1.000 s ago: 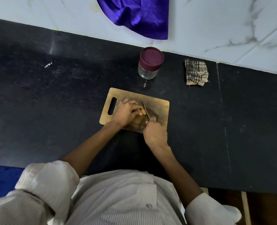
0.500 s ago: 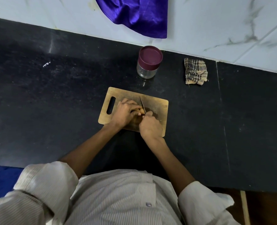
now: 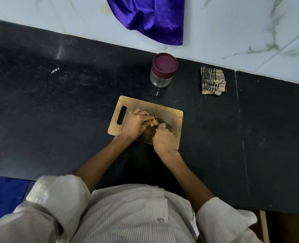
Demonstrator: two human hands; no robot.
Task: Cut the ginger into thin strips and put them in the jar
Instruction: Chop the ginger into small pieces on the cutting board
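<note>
Wooden board (image 3: 171, 116) on the bench (image 3: 57, 120) carries the ginger (image 3: 151, 122), pinned by the left hand (image 3: 136, 127), its curled fingertips touching the knife (image 3: 155, 115) gripped by the right hand (image 3: 164, 139). A slip could nick them, and the jar (image 3: 163, 71) beyond the board is lidded.

Matt wooden cutting board (image 3: 171, 116), clear glass jar (image 3: 160, 79), shiny satin cloth (image 3: 150, 16), speckled black stone counter (image 3: 57, 111).

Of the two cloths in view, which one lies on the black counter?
The small checked cloth, crumpled right of the jar, lies on the black counter. The shiny purple cloth hangs against the white marble wall.
</note>
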